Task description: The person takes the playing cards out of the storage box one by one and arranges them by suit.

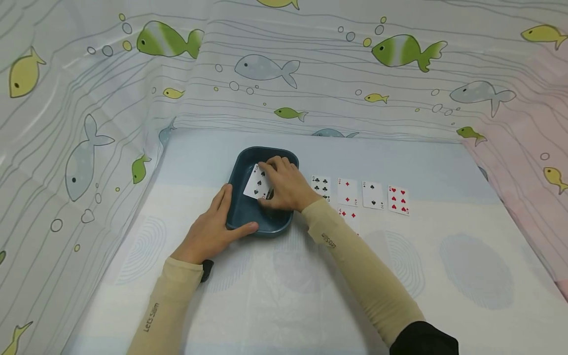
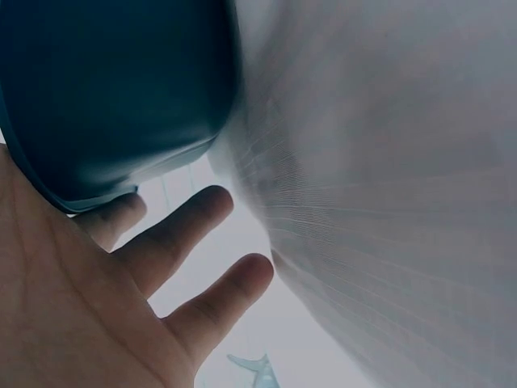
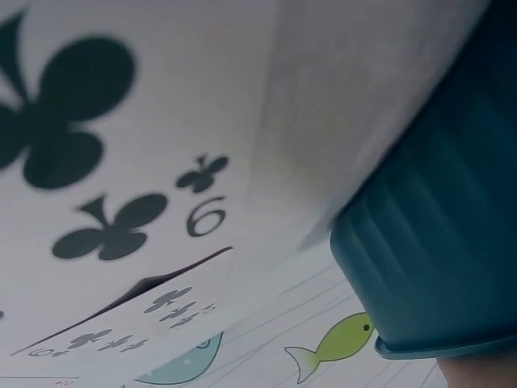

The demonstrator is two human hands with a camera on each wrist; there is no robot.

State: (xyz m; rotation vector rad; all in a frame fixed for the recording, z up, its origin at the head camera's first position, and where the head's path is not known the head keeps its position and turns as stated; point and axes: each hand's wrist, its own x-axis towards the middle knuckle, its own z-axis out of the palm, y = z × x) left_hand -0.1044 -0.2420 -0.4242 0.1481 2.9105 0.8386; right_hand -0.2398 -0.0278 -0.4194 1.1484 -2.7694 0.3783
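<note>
2 bare hands work at 1 dark blue tray (image 1: 238,170), and 6 playing cards show in all: 1 in the fingers and 5 lying face up on the table beyond the right wrist (6 of clubs (image 1: 321,187), 2 of diamonds (image 1: 347,192), 2 of spades (image 1: 372,195), 6 of hearts (image 1: 398,199), plus a 4 of diamonds (image 1: 348,215) half hidden by the sleeve). The right hand (image 1: 286,187) reaches into the tray, its fingers curled and pinching the 3 of spades (image 1: 257,183), which stands tilted inside the tray, face toward the camera, just left of the fingertips. The left hand (image 1: 212,229) rests flat against the tray's near left wall, fingers straight and slightly apart, thumb along the front rim. The table (image 1: 443,276) wears a pale cloth with faint blue-grey oval patches, and a fish-printed curtain (image 1: 310,69) hangs round 3 sides. The tray is oval, deep and matte, with rounded corners.
</note>
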